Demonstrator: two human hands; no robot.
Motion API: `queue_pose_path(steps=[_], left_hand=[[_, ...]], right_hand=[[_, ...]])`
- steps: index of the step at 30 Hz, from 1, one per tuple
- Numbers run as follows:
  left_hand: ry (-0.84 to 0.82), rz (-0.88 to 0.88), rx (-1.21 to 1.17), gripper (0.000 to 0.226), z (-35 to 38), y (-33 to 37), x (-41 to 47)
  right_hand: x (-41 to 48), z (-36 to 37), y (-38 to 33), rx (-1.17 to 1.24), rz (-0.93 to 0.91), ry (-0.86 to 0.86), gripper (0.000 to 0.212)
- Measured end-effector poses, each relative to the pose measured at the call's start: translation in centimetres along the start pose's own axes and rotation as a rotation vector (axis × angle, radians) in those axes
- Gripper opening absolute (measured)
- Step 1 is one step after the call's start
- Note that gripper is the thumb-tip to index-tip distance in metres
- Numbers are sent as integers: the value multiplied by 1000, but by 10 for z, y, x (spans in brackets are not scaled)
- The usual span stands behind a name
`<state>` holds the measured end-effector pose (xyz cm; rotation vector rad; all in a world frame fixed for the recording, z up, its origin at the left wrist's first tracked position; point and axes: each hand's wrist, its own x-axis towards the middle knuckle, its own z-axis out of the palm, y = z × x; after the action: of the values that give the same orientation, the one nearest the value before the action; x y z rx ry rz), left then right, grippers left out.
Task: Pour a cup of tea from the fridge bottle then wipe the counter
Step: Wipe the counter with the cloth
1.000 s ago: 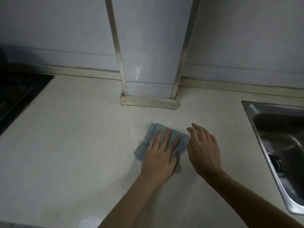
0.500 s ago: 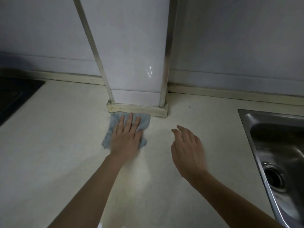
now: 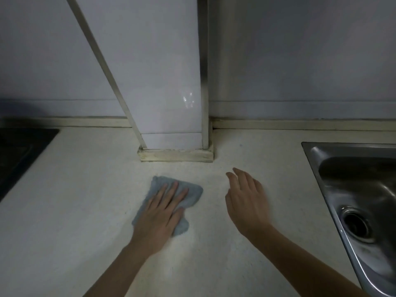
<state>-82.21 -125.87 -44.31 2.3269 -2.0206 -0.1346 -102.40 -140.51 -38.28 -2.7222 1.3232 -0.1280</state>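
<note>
Left grip is flat and wide, fingers straight, pressing the blue cloth onto the desk. The cloth sits right under it, long axis roughly along the fingers. Right grip hovers beside it, loose and holding nothing, so I'd guess left does the wiping.

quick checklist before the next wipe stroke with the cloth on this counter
1. Left hand flat on the blue cloth, fingers straight: ok.
2. Cloth lying on the counter, apart from the pillar base: ok.
3. Right hand off the cloth and holding nothing: ok.
4. Only the right hand between the cloth and the sink: ok.
5. Spills or marks left on the counter: cannot tell, the light is dim.
6. Cup and bottle out of the way: cannot tell, neither is in view.
</note>
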Motion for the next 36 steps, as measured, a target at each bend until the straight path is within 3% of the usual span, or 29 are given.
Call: queue_pose_path(steps=[4,8,11,14,19,22,28,33,36], left_hand=[[-73,24,97,72,-5,-9,33],[-6,67,50,76,-9,11,56],[10,46,-110,66,-8,36,72],[-26,89,-121,58,-2,66,82],[-28,383,9,64,5,128,70],[15,469,-36,60,6,127,68],[-13,232,-62,67,11,109,127],[38,199,74,70,16,134,194],[120,198,89,63,18,177,190]], right_hand=[[1,-8,18,-67,56,-26,50],[2,-20,46,-124,163,-17,51],[-11,-23,64,-122,230,9,50],[-32,-20,84,-120,290,24,48],[-52,-12,120,-130,380,-22,47],[-53,-9,134,-97,397,-14,45],[-40,-11,162,-46,361,3,44],[-22,-13,183,31,321,30,48],[-10,-12,191,65,290,50,45]])
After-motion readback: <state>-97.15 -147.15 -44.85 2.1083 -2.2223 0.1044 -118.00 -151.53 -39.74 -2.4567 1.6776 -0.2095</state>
